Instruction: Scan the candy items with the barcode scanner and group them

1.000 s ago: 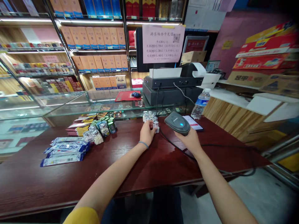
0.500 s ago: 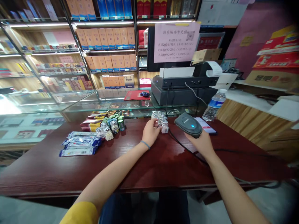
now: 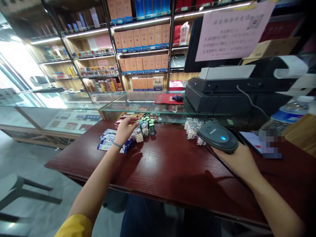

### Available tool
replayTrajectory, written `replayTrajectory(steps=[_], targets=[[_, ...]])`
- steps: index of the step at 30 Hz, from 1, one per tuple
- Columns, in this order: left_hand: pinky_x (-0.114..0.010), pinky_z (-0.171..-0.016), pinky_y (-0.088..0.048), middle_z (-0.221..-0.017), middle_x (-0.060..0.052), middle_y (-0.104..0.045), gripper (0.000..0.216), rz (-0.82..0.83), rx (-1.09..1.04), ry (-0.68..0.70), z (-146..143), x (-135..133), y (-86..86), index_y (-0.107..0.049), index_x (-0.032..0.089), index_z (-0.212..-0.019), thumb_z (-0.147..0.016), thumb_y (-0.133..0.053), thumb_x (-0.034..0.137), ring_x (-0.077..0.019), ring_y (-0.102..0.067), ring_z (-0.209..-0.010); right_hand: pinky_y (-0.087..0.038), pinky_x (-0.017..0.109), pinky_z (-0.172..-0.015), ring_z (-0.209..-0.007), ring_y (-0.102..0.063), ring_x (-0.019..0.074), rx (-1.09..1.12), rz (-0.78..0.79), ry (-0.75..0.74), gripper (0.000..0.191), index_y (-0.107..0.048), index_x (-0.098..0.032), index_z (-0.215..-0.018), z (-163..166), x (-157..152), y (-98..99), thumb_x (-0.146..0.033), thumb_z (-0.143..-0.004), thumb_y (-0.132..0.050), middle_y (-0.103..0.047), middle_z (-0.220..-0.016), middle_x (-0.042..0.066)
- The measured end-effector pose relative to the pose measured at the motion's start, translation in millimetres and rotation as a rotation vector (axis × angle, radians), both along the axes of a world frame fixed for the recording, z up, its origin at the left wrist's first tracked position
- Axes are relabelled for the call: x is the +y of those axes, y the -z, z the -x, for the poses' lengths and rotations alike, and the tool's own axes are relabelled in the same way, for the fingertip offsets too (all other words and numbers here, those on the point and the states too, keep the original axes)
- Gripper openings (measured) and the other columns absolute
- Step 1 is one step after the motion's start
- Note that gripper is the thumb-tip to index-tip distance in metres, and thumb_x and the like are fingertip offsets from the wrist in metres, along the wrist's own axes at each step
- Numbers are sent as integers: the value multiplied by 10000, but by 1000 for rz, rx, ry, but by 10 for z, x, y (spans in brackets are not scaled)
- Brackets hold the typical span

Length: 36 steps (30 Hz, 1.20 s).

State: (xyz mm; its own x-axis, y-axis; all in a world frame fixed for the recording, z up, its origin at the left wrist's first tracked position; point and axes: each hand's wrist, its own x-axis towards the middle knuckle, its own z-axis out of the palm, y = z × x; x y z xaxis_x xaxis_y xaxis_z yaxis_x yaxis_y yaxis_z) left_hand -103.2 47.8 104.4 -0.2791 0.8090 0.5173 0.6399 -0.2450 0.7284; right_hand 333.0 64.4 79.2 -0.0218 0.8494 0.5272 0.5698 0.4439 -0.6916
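My right hand (image 3: 240,161) is wrapped round the handle of a dark grey barcode scanner (image 3: 217,136) with a blue light on top. The scanner head is raised over the right of the table, in front of a cluster of small clear jars (image 3: 191,128) and partly covering them. My left hand (image 3: 125,131) hovers with thumb and fingers apart beside another group of small jars (image 3: 139,135) with silvery lids and pale contents. Green cans (image 3: 151,127) stand to their right. Blue-and-white sachets (image 3: 106,140) lie under and left of my left hand, which partly hides the stacked packets (image 3: 120,121) behind.
Across the back runs a glass counter (image 3: 116,103) with a mouse (image 3: 177,98) on a red pad. A till with a printer (image 3: 237,98) stands at back right, near a water bottle (image 3: 288,113) and a phone (image 3: 251,141). A grey stool (image 3: 22,191) is at left.
My left hand has moved left from the right-hand jar cluster to the jars beside the sachets. The camera view has turned left. The scanner remains in my right hand.
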Motion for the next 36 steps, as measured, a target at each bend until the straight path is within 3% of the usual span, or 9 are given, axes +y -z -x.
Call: replayTrajectory(steps=[6,13,20,25,29,33,36], targets=[[-409,-948,-573,-1149,-94,-754,332,88,110,44,115,-23,152,-719,198,-1145,-860,-701,367,-250,-710,-1041,-564,417,-862,-925,-754,322,-18,30,-59,469,-732,-194,-1145,261,-26,79,-425,-739,-691,-812,-977,89],[-489,-1084,-464,-1228,-124,-703,374,-2,589,32,49,-62,216,-699,209,-1225,-861,-736,286,-300,-624,-1194,-572,410,-799,-873,-755,326,-42,48,-135,368,-739,-225,-1062,378,-47,73,-403,-745,-689,-814,-941,84],[-473,-1053,-441,-1158,-115,-697,253,79,675,42,75,-70,264,-725,212,-1087,-840,-759,254,-301,-609,-1124,-565,408,-789,-869,-752,333,-37,85,-156,376,-738,-225,-1075,429,-84,116,-383,-736,-690,-817,-944,85],[-478,-1052,-417,-1164,-112,-672,197,78,686,25,-8,-153,200,-703,221,-1037,-865,-742,311,-311,-565,-1145,-562,419,-804,-893,-752,355,-38,139,-127,423,-721,-213,-1103,419,-116,170,-420,-736,-694,-815,-947,92],[-440,-995,-472,-1076,-81,-674,231,31,430,48,-153,-195,158,-626,217,-1053,-916,-676,396,-263,-616,-1035,-567,408,-794,-871,-755,342,-20,130,-127,411,-724,-210,-1096,404,-123,184,-410,-739,-691,-816,-941,88],[-344,-700,-584,-918,-16,-663,315,139,-261,228,-371,-168,197,-493,249,-1203,-982,-535,468,-159,-660,-672,-579,402,-779,-847,-758,328,0,110,-129,334,-737,-231,-1038,370,-103,204,-380,-741,-701,-819,-916,72],[-342,-658,-624,-974,-25,-700,413,286,-699,444,-556,-195,214,-446,293,-1257,-952,-572,542,-170,-720,-697,-583,413,-789,-854,-757,329,-1,112,-118,335,-738,-231,-1041,340,-84,227,-375,-739,-718,-818,-925,74]])
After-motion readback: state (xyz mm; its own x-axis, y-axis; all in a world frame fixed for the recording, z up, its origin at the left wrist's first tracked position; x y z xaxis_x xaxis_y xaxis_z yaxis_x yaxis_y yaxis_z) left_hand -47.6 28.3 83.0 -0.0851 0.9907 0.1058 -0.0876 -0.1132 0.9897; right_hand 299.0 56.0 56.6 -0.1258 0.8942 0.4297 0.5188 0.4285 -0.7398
